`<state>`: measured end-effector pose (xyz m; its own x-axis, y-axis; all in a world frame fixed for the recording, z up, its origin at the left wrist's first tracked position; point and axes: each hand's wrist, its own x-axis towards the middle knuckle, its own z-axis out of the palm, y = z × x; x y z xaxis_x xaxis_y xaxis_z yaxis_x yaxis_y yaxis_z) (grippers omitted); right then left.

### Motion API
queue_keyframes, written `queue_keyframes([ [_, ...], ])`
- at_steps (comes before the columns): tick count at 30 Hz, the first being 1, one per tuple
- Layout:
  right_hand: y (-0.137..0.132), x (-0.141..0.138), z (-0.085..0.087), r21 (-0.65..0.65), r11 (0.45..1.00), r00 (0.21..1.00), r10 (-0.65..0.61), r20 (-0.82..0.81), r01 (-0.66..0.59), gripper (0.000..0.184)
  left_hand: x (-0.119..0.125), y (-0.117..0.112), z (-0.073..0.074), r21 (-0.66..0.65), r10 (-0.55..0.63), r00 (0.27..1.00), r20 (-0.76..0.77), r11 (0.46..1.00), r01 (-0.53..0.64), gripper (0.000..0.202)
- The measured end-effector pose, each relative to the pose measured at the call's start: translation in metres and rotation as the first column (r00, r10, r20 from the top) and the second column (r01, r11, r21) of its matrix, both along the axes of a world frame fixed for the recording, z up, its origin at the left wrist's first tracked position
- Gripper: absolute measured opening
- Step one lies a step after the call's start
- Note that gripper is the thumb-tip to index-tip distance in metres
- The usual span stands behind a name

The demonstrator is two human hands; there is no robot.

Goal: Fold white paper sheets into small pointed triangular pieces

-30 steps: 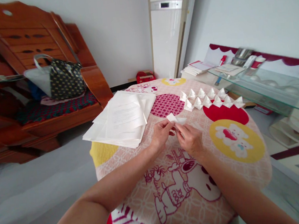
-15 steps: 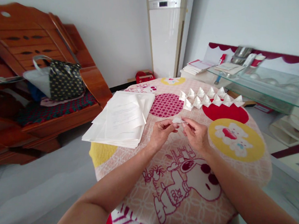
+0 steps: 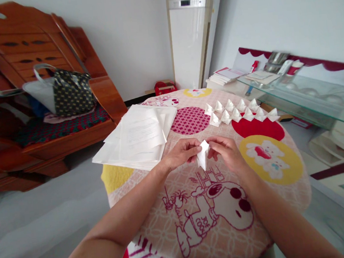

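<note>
A small piece of folded white paper (image 3: 204,156) is held upright above the patterned tablecloth, pointed at its top and bottom. My left hand (image 3: 182,152) pinches its left side between thumb and fingers. On the other side, my right hand (image 3: 225,151) has its thumb and fingertips closed on the paper's right edge. Beyond the hands stand several folded white paper boats (image 3: 237,115) in two rows. To the left lies a stack of white paper sheets (image 3: 143,131), the top ones printed with text.
The round table wears a pink cloth (image 3: 157,231) with cartoon prints. A glass-topped stand (image 3: 308,95) with papers and metal bowls adjoins it on the right. At the left stands a wooden bench (image 3: 69,135) bearing a dotted bag (image 3: 72,92). A tall white cabinet unit (image 3: 188,42) is behind.
The folded paper has turned from nearly flat and edge-on to upright, showing its long pointed face. Both hands still hold it, with shifted fingers. The view has moved slightly.
</note>
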<state>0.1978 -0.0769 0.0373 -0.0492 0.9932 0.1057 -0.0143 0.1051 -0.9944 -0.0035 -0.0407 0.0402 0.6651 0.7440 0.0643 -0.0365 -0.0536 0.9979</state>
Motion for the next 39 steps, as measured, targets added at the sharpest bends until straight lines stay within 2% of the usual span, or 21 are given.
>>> queue_keyframes([
  [2,-0.001,-0.002,0.000,-0.051,0.996,0.997,0.066,-0.049,-0.069,0.021,0.003,-0.002,0.001,-0.010,0.022,1.000,0.012,1.000,-0.022,0.042],
  [7,-0.003,-0.001,0.000,-0.145,0.982,0.985,0.104,-0.137,-0.124,0.021,0.005,-0.003,0.000,-0.051,0.063,0.997,0.051,0.997,-0.061,0.040],
  [13,-0.005,0.002,0.007,-0.189,0.957,0.962,0.183,-0.204,-0.222,0.023,0.007,-0.003,-0.004,-0.091,0.024,0.997,0.072,0.996,-0.017,0.043],
  [17,-0.004,0.002,0.007,-0.187,0.955,0.956,0.188,-0.225,-0.232,0.024,0.010,-0.006,-0.003,-0.033,0.042,0.995,0.093,0.999,-0.039,0.049],
  [25,-0.003,0.003,0.003,-0.153,0.966,0.957,0.167,-0.238,-0.206,0.025,0.013,-0.010,-0.002,0.045,0.087,0.992,0.094,0.995,-0.092,0.041],
  [29,-0.004,0.001,0.003,-0.143,0.973,0.966,0.147,-0.214,-0.180,0.025,0.014,-0.013,-0.005,0.144,0.166,0.984,0.067,0.974,-0.174,0.033],
  [33,-0.004,0.001,0.002,-0.125,0.980,0.973,0.130,-0.190,-0.155,0.026,0.014,-0.016,-0.006,0.276,0.203,0.979,-0.017,0.942,-0.191,0.025],
  [39,-0.004,0.002,0.001,-0.118,0.981,0.977,0.131,-0.169,-0.152,0.026,0.013,-0.017,-0.005,0.339,0.235,0.970,-0.070,0.920,-0.198,0.023],
])
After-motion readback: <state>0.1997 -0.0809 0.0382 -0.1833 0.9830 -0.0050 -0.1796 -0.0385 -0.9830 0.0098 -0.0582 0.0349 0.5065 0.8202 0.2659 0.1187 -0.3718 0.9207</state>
